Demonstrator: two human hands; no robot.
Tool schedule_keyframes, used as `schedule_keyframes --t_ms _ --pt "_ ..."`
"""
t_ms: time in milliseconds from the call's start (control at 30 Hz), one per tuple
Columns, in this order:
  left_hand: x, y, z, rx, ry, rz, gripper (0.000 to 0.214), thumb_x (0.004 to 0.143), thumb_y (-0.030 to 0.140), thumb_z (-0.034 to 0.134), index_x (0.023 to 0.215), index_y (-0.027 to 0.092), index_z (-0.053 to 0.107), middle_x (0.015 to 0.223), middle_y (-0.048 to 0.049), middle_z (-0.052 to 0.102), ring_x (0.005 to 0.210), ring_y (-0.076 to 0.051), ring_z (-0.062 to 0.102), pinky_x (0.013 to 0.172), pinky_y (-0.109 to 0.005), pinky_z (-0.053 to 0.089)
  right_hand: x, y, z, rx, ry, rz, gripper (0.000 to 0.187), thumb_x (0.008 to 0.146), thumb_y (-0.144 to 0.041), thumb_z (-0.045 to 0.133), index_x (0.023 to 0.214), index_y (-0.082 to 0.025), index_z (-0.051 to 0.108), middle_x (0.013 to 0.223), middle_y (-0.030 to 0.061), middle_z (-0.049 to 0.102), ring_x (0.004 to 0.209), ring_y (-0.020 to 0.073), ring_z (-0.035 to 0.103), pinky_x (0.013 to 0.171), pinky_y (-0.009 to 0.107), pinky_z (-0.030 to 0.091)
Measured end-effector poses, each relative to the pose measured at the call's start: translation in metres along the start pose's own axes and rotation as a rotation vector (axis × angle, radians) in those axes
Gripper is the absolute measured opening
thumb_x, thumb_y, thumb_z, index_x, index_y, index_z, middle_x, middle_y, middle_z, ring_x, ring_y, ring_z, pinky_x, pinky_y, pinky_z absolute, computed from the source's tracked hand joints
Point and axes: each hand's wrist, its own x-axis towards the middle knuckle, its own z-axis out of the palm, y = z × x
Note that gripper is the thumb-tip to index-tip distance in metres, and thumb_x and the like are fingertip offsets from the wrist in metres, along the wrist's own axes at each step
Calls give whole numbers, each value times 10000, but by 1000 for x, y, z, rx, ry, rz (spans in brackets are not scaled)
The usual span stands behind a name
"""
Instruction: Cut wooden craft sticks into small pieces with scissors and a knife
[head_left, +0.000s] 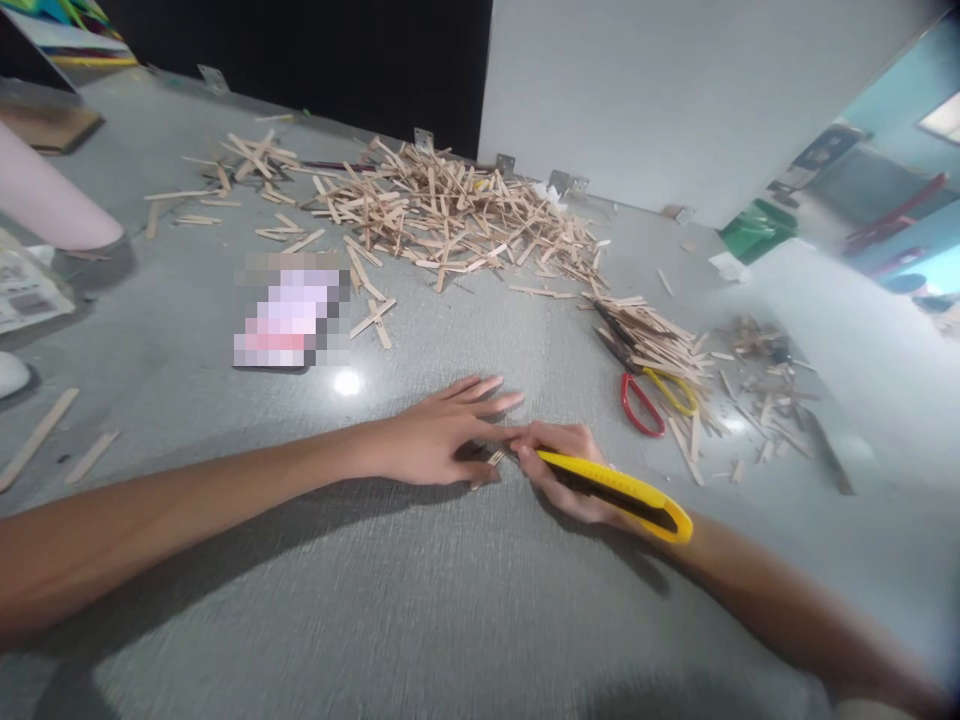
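Wooden piece point(496, 458), small and partly hidden, lies on the bench point(420, 600) just where the two hands meet, by the thumb and forefinger of the left hand point(429, 440), and that closeness is what worries me. From where I stand, the left grip is spread, fingers fanned over the surface rather than wrapped round anything; how hard the thumb and forefinger press, I can't tell. The grip of the right hand point(562, 440) is closed round a yellow cutter point(645, 503), whose tail end points back over the forearm toward the near right. The blade itself is lost among the fingers, but the front end faces the left forefinger, and the hands look to be touching. If the wood skidded or split suddenly, I'd expect the edge to jump, with that forefinger or thumb first in its path. Something so slight offers little to hold, so a light press could let it twist. Too deep a stroke would probably score the surface beneath or chip the blade. The scissors point(634, 372) on the right and the big heap of sticks point(450, 215) at the far side seem too distant to interfere.
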Motion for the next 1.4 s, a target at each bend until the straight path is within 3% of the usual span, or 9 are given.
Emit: schedule_keyframes --t_ms 233,433,667,767,867,967,1133,1400 --pt "-1 -4 4 38 12 11 857 982 569 753 1707 326 364 1807 -66 236 1691 -382 95 1348 -609 188 0 -3 0 -10 86 52 258 1077 -284 574 830 -212 571 624 -50 569 520 93 519 556 232 405" --pt "0 3 20 95 144 -48 870 961 689 714 1664 248 451 1763 -70 366 1677 -350 222 1352 -545 214 -2 -5 1 -38 151 96 248 1074 -295 592 841 -212 591 614 -50 588 502 93 523 552 235 413" --pt "-7 18 39 285 367 -108 939 1001 806 518 1536 36 562 1592 -228 587 1544 -398 487 1293 -561 320 -1 -6 2 -74 189 98 186 1056 -265 585 889 -200 636 632 -46 593 510 90 522 553 237 408" --pt "-9 20 39 350 484 -82 844 1002 780 554 1423 54 642 1489 -222 680 1448 -393 597 1228 -558 411 -1 -4 1 -82 189 74 175 1053 -256 592 894 -198 641 654 -39 610 522 90 529 558 238 411" --pt "-13 28 35 381 561 -32 519 1077 578 593 1301 121 696 1340 -160 776 1330 -337 693 1153 -505 490 -2 -2 2 -88 200 54 167 1050 -257 605 900 -198 650 658 -36 617 531 92 536 557 237 413" --pt "-18 43 35 422 526 16 317 1108 396 564 1193 138 726 1281 -162 791 1275 -326 717 1147 -513 487 -3 -1 3 -82 218 66 168 1052 -267 614 909 -197 664 659 -32 632 530 92 550 544 233 412" --pt "-23 59 44 505 382 -4 376 1114 316 500 1332 77 693 1443 -265 678 1379 -418 628 1167 -601 427 -4 -3 2 -54 235 124 201 1063 -316 625 906 -195 661 650 -32 637 504 87 551 524 225 413" --pt "-25 59 45 546 308 -31 430 1058 275 537 1428 69 609 1489 -286 636 1445 -436 559 1174 -626 429 1 -9 -1 -26 209 191 268 1081 -353 596 872 -195 652 634 -18 623 510 103 564 498 226 411"
